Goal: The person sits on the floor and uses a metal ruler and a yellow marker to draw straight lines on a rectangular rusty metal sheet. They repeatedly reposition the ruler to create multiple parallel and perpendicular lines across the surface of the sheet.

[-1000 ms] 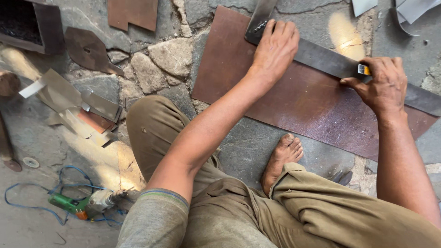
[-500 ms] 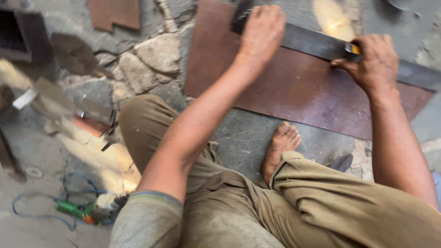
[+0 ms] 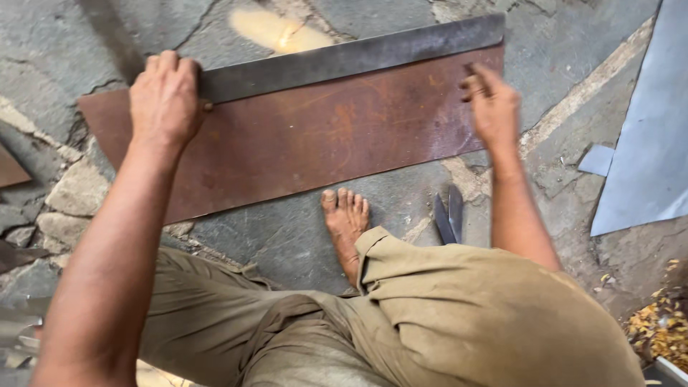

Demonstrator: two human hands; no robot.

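A long rusty brown metal sheet (image 3: pixel 308 143) lies flat on the stone floor. Along its far edge rests a dark grey steel bar (image 3: pixel 358 56). My left hand (image 3: pixel 165 97) presses down on the bar's left end, with the fingers curled over its far edge. Blurred by motion, my right hand (image 3: pixel 491 104) hovers at the sheet's right end just below the bar, fingers pinched together. Whether they pinch something small is unclear. My bare foot (image 3: pixel 345 218) stands on the floor just in front of the sheet.
A dark pair of metal blades (image 3: pixel 448 213) lies on the floor by my right forearm. A large grey metal sheet (image 3: pixel 645 136) and a small grey offcut (image 3: pixel 596 159) lie at the right. Yellow scraps (image 3: pixel 659 326) sit at the bottom right.
The view has swung over the sheet, which now lies almost level in view. My right hand has come off the bar and is moving; the small yellow and blue object it held is no longer seen.
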